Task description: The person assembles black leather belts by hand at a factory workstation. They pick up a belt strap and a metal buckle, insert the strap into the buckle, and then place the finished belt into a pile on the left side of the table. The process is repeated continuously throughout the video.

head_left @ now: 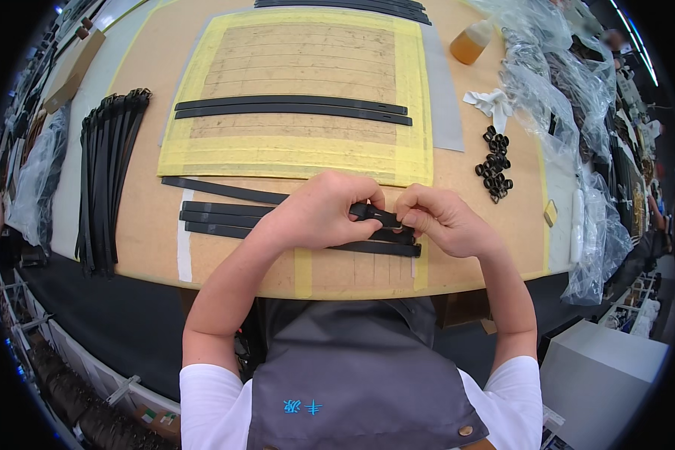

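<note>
Between my two hands is the end of a black belt strap (236,190), whose long tail runs off to the left across the table. My left hand (330,210) pinches it near a folded part with a slot. At the tip, the thumb and fingers of my right hand (444,221) are closed on the strap; a small light-coloured detail shows there, too small to make out. Just below lie several more black straps (221,219), side by side and partly covered by my left hand and wrist.
Beyond my hands, a yellow-taped board (202,161) carries two black straps (292,109). Strap bundle (112,176) at left; more straps (345,6) at the far edge. On the right: small black loops (495,163), white cloth (491,103), amber-liquid bottle (469,46), clear plastic (540,75).
</note>
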`<action>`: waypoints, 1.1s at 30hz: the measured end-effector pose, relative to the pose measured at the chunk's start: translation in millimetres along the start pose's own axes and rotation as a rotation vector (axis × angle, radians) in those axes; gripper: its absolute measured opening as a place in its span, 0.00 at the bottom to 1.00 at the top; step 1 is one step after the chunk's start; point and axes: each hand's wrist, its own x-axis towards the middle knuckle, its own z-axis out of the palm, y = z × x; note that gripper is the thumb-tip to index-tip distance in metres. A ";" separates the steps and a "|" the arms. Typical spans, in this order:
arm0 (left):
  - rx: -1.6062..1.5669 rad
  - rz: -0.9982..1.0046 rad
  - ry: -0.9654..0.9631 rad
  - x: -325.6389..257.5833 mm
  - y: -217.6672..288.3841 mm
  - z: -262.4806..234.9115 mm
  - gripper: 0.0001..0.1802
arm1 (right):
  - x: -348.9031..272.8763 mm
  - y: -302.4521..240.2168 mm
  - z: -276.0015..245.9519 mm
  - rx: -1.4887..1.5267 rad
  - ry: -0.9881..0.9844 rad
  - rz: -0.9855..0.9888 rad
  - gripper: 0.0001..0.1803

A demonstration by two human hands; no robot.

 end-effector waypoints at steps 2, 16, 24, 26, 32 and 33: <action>-0.019 0.030 0.017 0.7 -2.0 4.6 0.12 | 3.5 -9.3 12.9 0.040 0.040 0.090 0.05; -0.029 0.001 0.063 2.9 -3.0 10.9 0.13 | 9.0 6.9 36.5 -0.011 0.421 -0.108 0.10; -0.040 0.190 0.139 2.5 -11.5 15.7 0.12 | 16.0 4.9 31.5 0.295 0.368 0.005 0.14; -0.058 0.188 0.164 3.2 -11.3 16.7 0.13 | 19.7 11.7 30.7 0.323 0.377 -0.031 0.15; -0.023 0.076 0.225 1.6 -0.5 7.7 0.14 | 21.3 16.4 22.4 0.370 0.426 -0.031 0.12; -0.008 0.093 0.235 2.1 -2.9 6.8 0.14 | 19.6 17.9 19.7 0.439 0.417 -0.027 0.12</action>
